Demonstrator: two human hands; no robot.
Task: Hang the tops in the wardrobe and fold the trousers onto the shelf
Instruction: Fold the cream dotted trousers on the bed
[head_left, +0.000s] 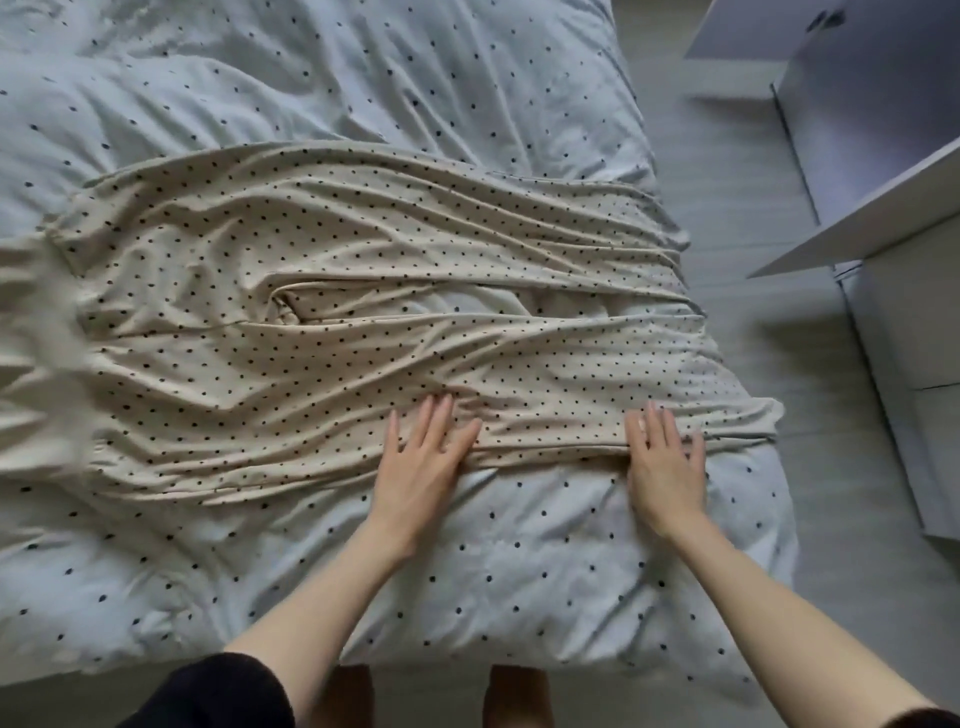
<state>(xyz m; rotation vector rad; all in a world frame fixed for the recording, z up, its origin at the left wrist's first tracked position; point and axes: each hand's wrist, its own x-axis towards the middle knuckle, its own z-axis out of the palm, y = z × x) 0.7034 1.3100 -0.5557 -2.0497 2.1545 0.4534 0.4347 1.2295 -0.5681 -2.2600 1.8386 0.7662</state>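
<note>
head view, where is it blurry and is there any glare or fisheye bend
Head view: the beige dotted trousers smear into motion blur at the far left edge, while both hands, left hand and right hand, stay fairly sharp; soft, even light, no glare; wide-angle bend curves the bed edges.

Place: a home bedroom.
Bed (519, 545): covered in pale blue bedding with dark dots, rumpled.
Clothing: beige dotted trousers (337, 291) spread across it.
Furniture: white wardrobe (883, 130) standing just beside the bed, on a pale floor (737, 171).

Bed (519, 597) in pale dotted duvet; beige dotted trousers (311, 312) spread flat across it
</note>
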